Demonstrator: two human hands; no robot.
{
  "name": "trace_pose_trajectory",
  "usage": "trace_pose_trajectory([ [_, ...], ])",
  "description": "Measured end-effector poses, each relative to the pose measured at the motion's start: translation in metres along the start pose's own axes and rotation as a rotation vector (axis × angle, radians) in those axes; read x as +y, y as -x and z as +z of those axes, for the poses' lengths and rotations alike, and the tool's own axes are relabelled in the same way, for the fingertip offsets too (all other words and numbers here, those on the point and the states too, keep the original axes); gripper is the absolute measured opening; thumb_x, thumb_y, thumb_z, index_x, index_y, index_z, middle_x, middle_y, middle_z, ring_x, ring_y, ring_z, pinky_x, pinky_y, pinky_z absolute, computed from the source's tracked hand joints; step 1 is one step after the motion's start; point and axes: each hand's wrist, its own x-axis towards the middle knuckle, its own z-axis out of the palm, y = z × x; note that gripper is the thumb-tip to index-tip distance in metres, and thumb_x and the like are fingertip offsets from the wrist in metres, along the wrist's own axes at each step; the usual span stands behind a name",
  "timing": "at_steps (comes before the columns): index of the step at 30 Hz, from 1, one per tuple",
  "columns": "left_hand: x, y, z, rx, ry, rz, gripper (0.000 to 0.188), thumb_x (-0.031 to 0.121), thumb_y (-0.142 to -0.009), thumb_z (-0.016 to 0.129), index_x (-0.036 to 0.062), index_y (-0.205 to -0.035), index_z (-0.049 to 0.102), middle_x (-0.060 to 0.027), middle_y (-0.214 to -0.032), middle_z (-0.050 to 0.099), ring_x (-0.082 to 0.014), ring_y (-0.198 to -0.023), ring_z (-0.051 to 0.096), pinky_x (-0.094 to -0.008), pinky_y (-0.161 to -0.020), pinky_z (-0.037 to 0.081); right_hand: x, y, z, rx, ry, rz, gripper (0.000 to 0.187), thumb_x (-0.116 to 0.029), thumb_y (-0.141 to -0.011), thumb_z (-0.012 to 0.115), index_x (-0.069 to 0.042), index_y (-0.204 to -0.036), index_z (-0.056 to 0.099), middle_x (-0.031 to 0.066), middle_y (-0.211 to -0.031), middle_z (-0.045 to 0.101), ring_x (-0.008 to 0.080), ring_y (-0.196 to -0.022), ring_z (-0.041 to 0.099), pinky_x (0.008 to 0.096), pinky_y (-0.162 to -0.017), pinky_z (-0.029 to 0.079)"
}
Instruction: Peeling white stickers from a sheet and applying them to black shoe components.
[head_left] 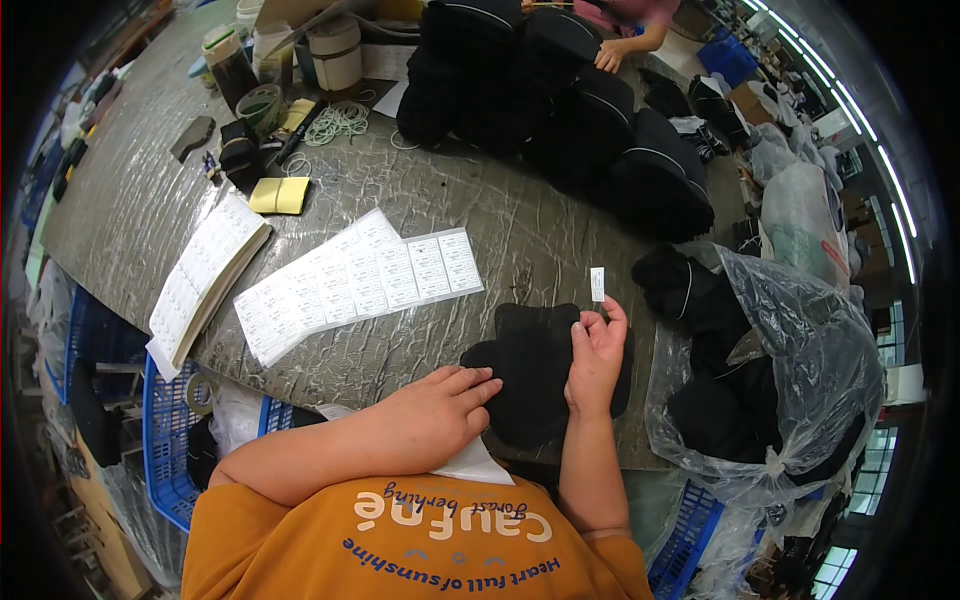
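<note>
A flat black fabric piece [532, 365] with rounded lobes lies before me near the table's front edge, over other black pieces. My left hand [440, 415] is loosely closed at its left side, fingertips touching it. What is under those curled fingers is hidden. A white sheet [478, 464] shows below this hand at my shirt. My right hand [597, 355] is over the right side of the piece, fingers curled and thumb near its edge. A small white label [597, 284] stands upright at its fingertips. Sheets of printed labels [360, 283] lie overlapping to the left.
Farther left are a thick label stack [205, 280] and a yellow pad [279, 196]. Tied black bundles [560, 100] are piled at the back, near another person's hand [612, 54]. At right, a clear bag [770, 370] holds black pieces. A blue basket [170, 440] stands below the left edge.
</note>
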Motion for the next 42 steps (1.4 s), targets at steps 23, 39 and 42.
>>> trace_pose_trajectory([
  [23, -0.005, -0.008, 0.001, 0.017, 0.043, 0.068, 0.021, 0.015, -0.084, 0.054, -0.0041, -0.087, 0.061, -0.0221, -0.139, 0.049, -0.0344, -0.133, 0.042, -0.0432, -0.109, 0.034, -0.013, 0.021, -0.008, -0.151, 0.205, -0.021, 0.054, 0.011, -0.086, 0.053, -0.005, -0.135, 0.037, 0.0007, -0.093, 0.049, 0.0034, -0.078, 0.045, 0.0146, -0.069, 0.037],
  [39, -0.009, -0.011, 0.012, -0.068, -0.042, 0.037, 0.021, 0.014, -0.085, 0.053, -0.0051, -0.087, 0.061, -0.0235, -0.140, 0.047, -0.0361, -0.135, 0.040, -0.0448, -0.111, 0.033, -0.032, 0.038, -0.003, -0.218, 0.438, 0.139, 0.002, 0.001, -0.088, 0.063, 0.003, -0.089, 0.062, -0.0004, -0.074, 0.059, 0.0029, -0.064, 0.053, 0.0188, -0.058, 0.044],
  [42, -0.009, -0.012, 0.010, -0.069, -0.041, 0.043, 0.021, 0.015, -0.085, 0.053, -0.0049, -0.087, 0.061, -0.0233, -0.140, 0.048, -0.0361, -0.135, 0.040, -0.0450, -0.111, 0.033, -0.027, 0.036, -0.001, -0.218, 0.475, 0.165, 0.001, 0.002, -0.087, 0.062, 0.003, -0.086, 0.062, -0.0002, -0.073, 0.059, 0.0032, -0.063, 0.053, 0.0197, -0.057, 0.044],
])
